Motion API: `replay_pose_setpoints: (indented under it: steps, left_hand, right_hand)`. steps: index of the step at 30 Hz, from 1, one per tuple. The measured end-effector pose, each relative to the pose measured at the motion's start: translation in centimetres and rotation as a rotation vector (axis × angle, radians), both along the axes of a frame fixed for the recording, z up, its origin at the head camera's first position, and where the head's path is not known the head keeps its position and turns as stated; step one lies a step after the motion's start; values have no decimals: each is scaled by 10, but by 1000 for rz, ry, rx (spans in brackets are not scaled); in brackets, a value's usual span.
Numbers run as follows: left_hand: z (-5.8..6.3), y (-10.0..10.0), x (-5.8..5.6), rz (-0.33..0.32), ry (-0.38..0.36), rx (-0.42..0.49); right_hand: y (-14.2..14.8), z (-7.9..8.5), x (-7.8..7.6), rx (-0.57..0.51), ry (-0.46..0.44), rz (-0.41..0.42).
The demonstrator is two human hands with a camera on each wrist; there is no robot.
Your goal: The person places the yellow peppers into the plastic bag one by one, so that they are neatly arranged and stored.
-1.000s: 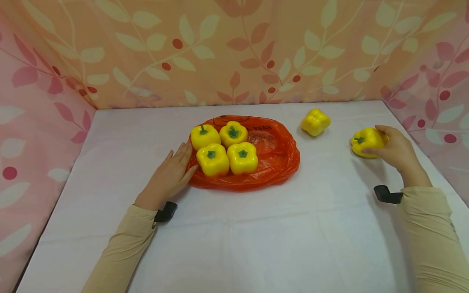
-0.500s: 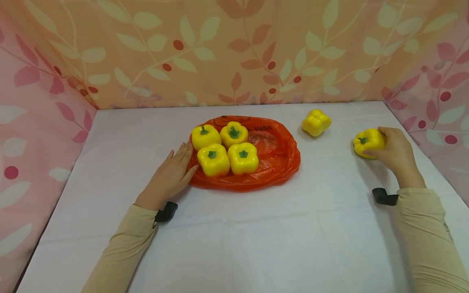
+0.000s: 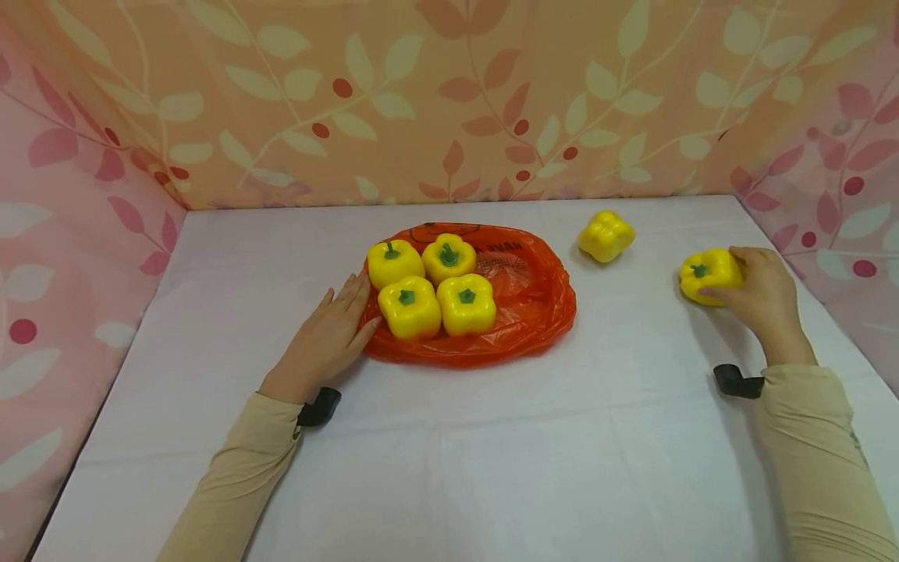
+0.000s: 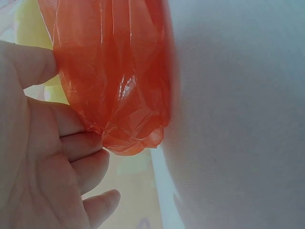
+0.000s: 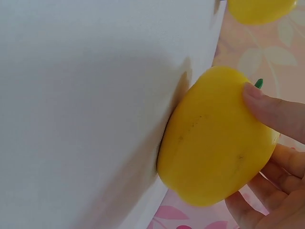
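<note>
A red plastic bag [image 3: 534, 308] lies spread on the table with several yellow bell peppers [image 3: 410, 308] standing in its left part, green stems up. Against the bag's left edge rests my left hand [image 3: 319, 341], its fingers extended; in the left wrist view the fingertips touch the crinkled red plastic [image 4: 119, 86]. At the far right, my right hand [image 3: 767, 300] holds another yellow bell pepper [image 3: 708, 277] lying on its side, stem to the left. The right wrist view shows thumb and fingers on either side of this pepper [image 5: 214, 138], which appears to touch the tabletop.
One more yellow bell pepper [image 3: 606, 236] lies on its side between the bag and my right hand, near the table's back. A white cloth covers the table [image 3: 477, 460]. Patterned fabric walls [image 3: 449, 101] stand at the back and both sides.
My right hand has shifted slightly left along the table and back a little toward me over the pepper, which has moved slightly. My left hand and the bag stay put.
</note>
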State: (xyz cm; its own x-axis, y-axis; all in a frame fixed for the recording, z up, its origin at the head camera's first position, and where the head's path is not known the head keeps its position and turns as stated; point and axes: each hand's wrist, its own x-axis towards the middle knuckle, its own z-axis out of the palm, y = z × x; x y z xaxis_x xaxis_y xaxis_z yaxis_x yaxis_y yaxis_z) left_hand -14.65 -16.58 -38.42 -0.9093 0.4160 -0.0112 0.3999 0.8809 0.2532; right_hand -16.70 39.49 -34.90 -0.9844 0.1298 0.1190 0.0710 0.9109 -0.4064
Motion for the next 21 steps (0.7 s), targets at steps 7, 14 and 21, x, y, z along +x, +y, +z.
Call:
replay_pose_setpoints:
  steps: [7, 14, 21]
  left_hand:
    - [-1, 0, 0, -3, 13, 9]
    - [-2, -1, -1, -15, 36, 14]
    - [-1, -1, -1, -16, 27, 15]
  right_hand:
    - [-4, 0, 3, -76, 22, -55]
    - [-6, -1, 5, -130, 68, -77]
    - [-10, -3, 5, -245, 6, -140]
